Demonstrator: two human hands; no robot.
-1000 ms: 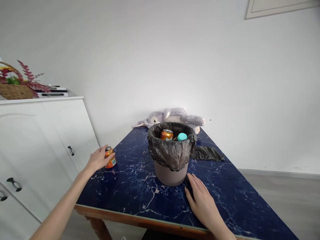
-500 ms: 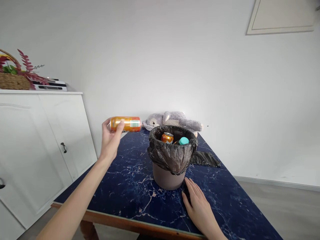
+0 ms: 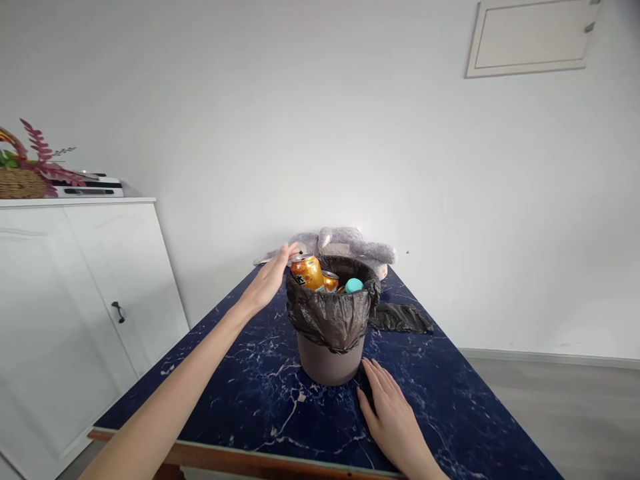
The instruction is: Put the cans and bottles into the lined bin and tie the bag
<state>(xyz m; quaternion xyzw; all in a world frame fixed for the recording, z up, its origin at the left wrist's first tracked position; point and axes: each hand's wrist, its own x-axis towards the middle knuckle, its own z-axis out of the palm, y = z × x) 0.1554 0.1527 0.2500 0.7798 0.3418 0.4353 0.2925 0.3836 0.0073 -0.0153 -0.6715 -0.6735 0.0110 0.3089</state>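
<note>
A dark plastic bag lines the bin (image 3: 331, 360) on the table, its edge folded over the rim. Leaning at the left of the bin's mouth is an orange drink can (image 3: 309, 275), top up and lower part hidden inside the bag. My left hand (image 3: 270, 277) is beside that can, fingers stretched out by its top; whether they touch it is unclear. Deeper in the bin are another orange can (image 3: 330, 281) and something with a turquoise cap (image 3: 354, 285). My right hand (image 3: 393, 410) lies flat on the table, fingertips close to the bin's base.
The blue marble-patterned table (image 3: 250, 400) has a wooden front edge. A grey plush toy (image 3: 350, 243) lies behind the bin, against the wall. Loose black plastic (image 3: 403, 318) extends to the bin's right. At left stands a white cabinet (image 3: 90, 287) bearing a flower basket (image 3: 23, 181).
My left hand has moved right and brought the orange can from mid-air left of the bin into its mouth, then loosened its fingers. My right hand stays flat; the view has shifted slightly.
</note>
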